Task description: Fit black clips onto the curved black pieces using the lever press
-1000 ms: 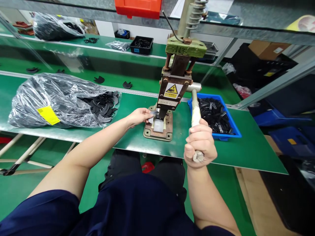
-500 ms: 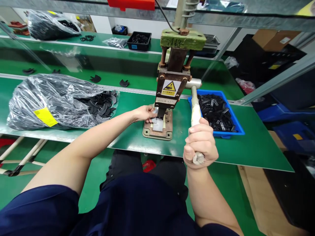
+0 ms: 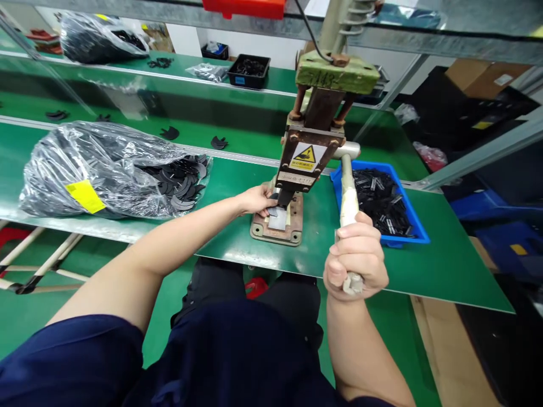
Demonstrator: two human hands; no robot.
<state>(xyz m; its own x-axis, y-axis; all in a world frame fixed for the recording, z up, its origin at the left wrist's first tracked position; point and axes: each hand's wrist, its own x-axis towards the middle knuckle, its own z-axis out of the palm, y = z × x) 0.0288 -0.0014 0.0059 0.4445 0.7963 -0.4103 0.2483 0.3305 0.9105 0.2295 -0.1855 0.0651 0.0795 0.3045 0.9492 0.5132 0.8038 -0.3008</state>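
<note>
A green and brown hand press [image 3: 311,141] with a yellow warning label stands on the green table. My left hand [image 3: 258,200] pinches a small dark flat piece [image 3: 272,210] at the base plate [image 3: 292,234], just left of the press's lower tip. Beneath the tip lies a shiny metal plate [image 3: 278,219]. My right hand [image 3: 357,257] is wrapped round the pale, taped lever handle [image 3: 350,198], which rises to a silver crossbar at the press's right side.
A clear bag [image 3: 97,169] of black curved parts lies on the left. Right of the press, a blue tray [image 3: 418,226] holds black parts. Loose curved pieces [image 3: 219,142] lie behind, below a shelf with a black bin [image 3: 249,82]. A metal beam crosses above.
The view has shifted slightly, so the press and both hands appear a little further right. My right hand still grips the handle, and my left hand still pinches a piece at the base.
</note>
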